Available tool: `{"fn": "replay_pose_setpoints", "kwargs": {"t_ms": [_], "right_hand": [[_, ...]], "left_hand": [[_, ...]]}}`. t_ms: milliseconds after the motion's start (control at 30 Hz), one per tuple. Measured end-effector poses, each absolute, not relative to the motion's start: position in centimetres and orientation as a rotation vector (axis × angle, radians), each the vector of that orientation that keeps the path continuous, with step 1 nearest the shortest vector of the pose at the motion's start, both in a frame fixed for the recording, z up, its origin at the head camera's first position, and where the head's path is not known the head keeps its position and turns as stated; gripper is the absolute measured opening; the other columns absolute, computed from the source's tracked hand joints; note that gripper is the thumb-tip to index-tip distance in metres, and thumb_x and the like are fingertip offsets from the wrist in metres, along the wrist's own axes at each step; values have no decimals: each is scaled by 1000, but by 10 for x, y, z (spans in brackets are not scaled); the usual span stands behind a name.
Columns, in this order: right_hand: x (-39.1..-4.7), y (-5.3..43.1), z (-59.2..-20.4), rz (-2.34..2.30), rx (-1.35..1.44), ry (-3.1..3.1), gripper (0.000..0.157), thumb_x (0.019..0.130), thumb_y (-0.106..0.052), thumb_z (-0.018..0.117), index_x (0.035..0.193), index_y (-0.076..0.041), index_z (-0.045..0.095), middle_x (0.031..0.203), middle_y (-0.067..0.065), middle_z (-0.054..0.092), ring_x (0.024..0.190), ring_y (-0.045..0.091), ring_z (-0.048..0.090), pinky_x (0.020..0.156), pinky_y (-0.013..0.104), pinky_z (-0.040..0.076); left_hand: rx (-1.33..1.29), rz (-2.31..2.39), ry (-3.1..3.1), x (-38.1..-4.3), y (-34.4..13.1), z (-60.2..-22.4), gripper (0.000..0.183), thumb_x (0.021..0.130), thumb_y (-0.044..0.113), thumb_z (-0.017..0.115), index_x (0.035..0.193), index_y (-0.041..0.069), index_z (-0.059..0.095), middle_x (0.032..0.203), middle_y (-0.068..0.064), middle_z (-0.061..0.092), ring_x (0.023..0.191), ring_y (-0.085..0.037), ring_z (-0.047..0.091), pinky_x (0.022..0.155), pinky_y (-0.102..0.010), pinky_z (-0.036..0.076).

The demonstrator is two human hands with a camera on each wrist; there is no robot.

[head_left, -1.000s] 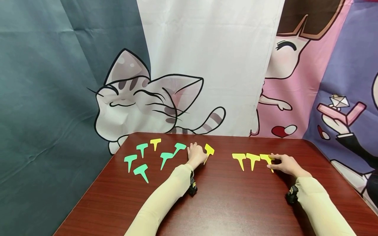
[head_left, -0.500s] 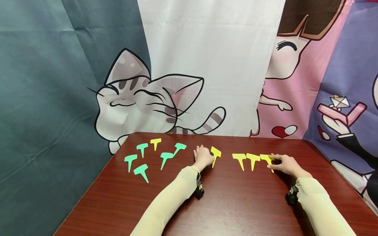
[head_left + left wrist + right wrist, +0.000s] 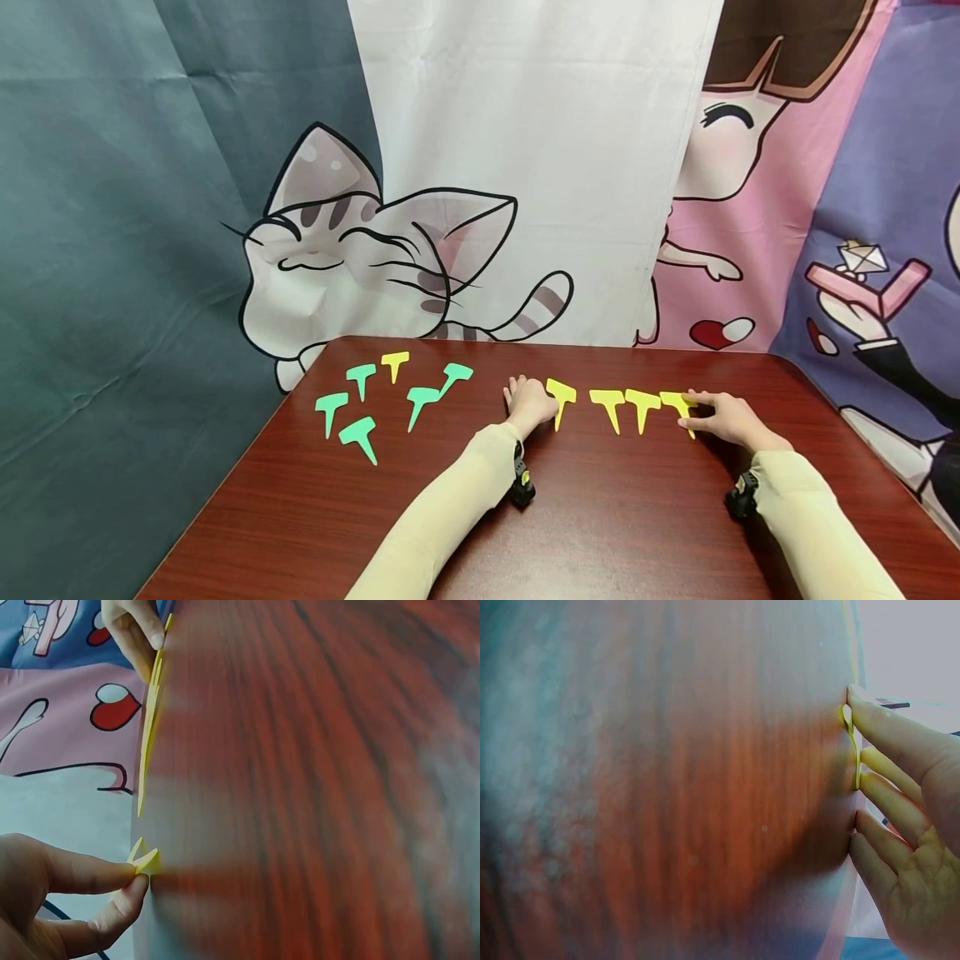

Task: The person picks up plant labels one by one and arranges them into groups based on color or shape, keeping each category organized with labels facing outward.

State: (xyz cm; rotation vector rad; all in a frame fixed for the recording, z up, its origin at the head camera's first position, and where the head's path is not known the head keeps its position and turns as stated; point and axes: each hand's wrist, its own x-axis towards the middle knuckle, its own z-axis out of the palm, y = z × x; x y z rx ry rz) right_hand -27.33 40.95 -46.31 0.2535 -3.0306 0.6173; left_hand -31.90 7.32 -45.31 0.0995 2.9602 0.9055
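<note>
In the head view my left hand [image 3: 531,403] pinches a yellow T-shaped plant label [image 3: 561,402] by its left side, between thumb and finger. The left wrist view shows that label [image 3: 147,861] curved upward in the grip. To its right, a second yellow label [image 3: 608,407] and a third yellow label [image 3: 642,407] lie side by side. My right hand [image 3: 726,420] touches the rightmost yellow label [image 3: 675,402], fingertips on its head and thumb by its stem. Those fingers [image 3: 892,806] are mostly straight, and the label [image 3: 856,761] appears edge-on in the right wrist view.
Several green labels [image 3: 358,433] lie spread over the left of the brown table [image 3: 600,517], with one yellow label [image 3: 395,363] behind them. A printed cloth [image 3: 540,167] hangs at the table's back edge. Each wrist wears a small black camera [image 3: 521,483].
My left hand has slid the pinched yellow label rightward and slightly nearer, up beside the row of yellow labels, and the label now stands straighter. My right hand has stayed in place.
</note>
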Motion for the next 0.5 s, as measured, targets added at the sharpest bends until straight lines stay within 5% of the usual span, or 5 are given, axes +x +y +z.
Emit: {"fn": "replay_pose_setpoints", "kwargs": {"t_ms": [500], "right_hand": [[-272,409,-463,630,253,-3028,73,77,-46,73,130,1,55,132,30,49,123,55,40,96,67,34]], "left_hand": [[7,898,2960,-313,86,-451,20,78,17,60,91,4,68,150,-23,32,144,-38,17,117,-52,14]]}}
